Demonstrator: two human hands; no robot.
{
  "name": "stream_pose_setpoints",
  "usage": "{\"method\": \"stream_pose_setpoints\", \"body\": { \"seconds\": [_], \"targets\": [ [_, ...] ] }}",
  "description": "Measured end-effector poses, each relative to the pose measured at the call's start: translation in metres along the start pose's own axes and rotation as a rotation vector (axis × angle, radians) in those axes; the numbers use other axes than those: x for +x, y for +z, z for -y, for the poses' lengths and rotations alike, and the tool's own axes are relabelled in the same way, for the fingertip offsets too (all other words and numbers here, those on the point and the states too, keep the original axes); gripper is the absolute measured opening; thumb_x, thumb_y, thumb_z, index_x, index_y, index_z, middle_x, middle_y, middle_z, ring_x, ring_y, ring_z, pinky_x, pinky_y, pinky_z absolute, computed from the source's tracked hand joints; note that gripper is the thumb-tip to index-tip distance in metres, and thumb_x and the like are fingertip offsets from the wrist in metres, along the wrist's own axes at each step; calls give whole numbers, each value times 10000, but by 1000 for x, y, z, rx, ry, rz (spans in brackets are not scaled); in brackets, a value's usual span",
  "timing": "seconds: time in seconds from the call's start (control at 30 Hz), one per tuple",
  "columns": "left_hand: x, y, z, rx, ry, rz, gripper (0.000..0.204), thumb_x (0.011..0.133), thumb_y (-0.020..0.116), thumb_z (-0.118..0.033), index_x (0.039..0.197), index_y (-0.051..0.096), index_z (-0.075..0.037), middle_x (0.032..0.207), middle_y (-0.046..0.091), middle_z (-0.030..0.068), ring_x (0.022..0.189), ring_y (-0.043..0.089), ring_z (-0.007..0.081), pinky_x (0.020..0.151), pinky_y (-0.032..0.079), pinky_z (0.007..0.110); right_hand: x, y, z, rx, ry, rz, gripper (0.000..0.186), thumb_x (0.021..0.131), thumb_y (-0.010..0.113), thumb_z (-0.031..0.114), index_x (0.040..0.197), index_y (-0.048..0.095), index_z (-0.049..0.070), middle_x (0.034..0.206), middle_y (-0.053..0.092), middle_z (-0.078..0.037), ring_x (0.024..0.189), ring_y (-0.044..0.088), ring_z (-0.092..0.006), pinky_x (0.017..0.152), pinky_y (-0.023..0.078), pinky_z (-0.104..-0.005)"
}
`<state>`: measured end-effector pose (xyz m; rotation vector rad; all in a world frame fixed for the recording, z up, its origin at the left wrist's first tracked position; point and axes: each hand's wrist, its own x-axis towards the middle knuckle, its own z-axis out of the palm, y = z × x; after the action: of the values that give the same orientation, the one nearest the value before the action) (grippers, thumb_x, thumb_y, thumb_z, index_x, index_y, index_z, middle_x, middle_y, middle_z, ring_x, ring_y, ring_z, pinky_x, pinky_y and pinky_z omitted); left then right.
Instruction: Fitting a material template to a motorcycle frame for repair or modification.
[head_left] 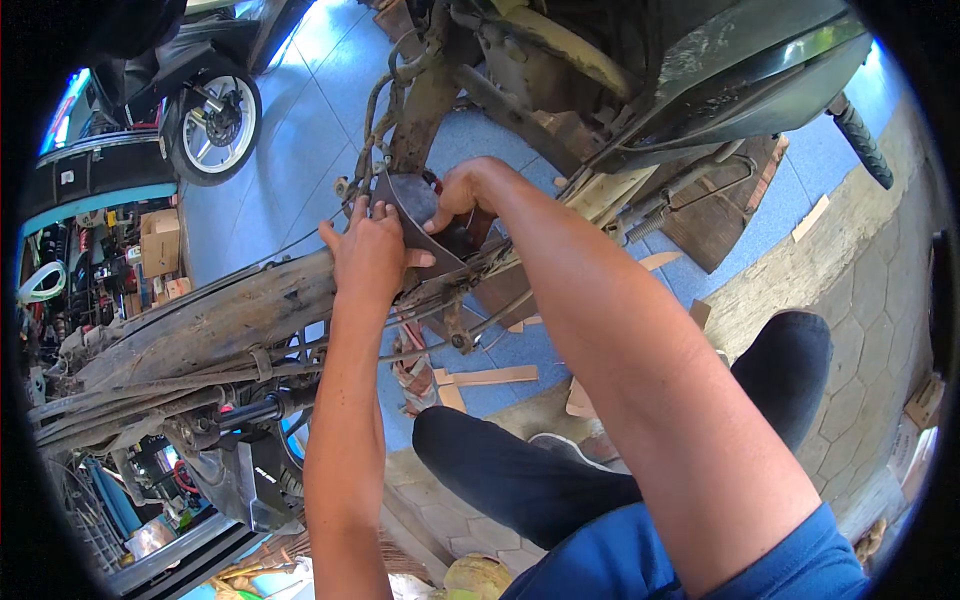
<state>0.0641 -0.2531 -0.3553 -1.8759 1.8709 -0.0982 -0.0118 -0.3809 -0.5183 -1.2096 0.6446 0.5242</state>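
Observation:
A dark, curved metal plate (430,243) sits on the bare frame (415,120) of a stripped motorcycle, with a rounded grey surface (410,195) beside it. My left hand (368,252) grips the plate's left edge, its thumb lying across the lower part and the fingers spread along the side. From the right, my right hand (462,198) reaches in with the thumb pressed down by the grey surface. Its other fingers curl out of sight around something small, with a bit of red showing. Cables and bolts surround both hands.
A long dirty frame tube (230,310) with cables runs left. A dark body panel (740,90) overhangs the upper right. Wood boards (710,215) and cardboard strips (490,376) lie on blue tiles. Another motorcycle's wheel (218,125) stands far left, near shelves of parts.

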Motion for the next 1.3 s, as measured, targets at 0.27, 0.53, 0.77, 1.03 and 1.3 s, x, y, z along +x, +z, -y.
{"method": "stream_pose_setpoints", "body": {
  "seconds": [0.27, 0.53, 0.77, 1.03, 1.3],
  "targets": [
    [6, -10, -6, -39, 42, 20, 673, 631, 780, -471, 1075, 661, 22, 1122, 686, 139, 1274, 515, 282, 977, 283, 625, 15, -7, -11, 63, 31, 72, 930, 772, 747, 560, 1450, 390, 33, 1444, 462, -202, 1255, 525, -320, 1045, 396, -468],
    [2, -12, 3, -121, -19, 64, 630, 628, 785, -463, 1025, 675, 13, 1103, 682, 144, 1253, 524, 301, 979, 290, 614, -10, 9, 6, 160, 92, -72, 613, 819, 783, 273, 1283, 528, -38, 1297, 567, -246, 1142, 609, -345, 967, 513, -497],
    [3, -13, 5, -162, 4, 77, 633, 622, 792, -465, 1020, 674, 13, 1162, 661, 146, 1278, 504, 301, 977, 300, 629, -19, -1, -5, 54, 3, 141, 896, 739, 807, 494, 1430, 423, 72, 1443, 471, -182, 1247, 544, -287, 1045, 420, -464],
    [5, -11, 4, -199, -13, 83, 667, 589, 811, -488, 992, 681, 26, 1150, 663, 170, 1258, 516, 302, 977, 293, 617, -31, -3, -2, 26, -15, 123, 893, 736, 819, 466, 1433, 416, 80, 1497, 409, -153, 1246, 547, -308, 1039, 434, -493],
    [2, -19, 2, -218, -25, 37, 603, 561, 841, -443, 944, 717, 5, 1062, 698, 143, 1239, 529, 296, 955, 295, 603, -22, -1, -1, 40, 89, 117, 914, 735, 814, 482, 1433, 411, 51, 1421, 498, -170, 1207, 576, -337, 1006, 453, -514]
  ]
}}
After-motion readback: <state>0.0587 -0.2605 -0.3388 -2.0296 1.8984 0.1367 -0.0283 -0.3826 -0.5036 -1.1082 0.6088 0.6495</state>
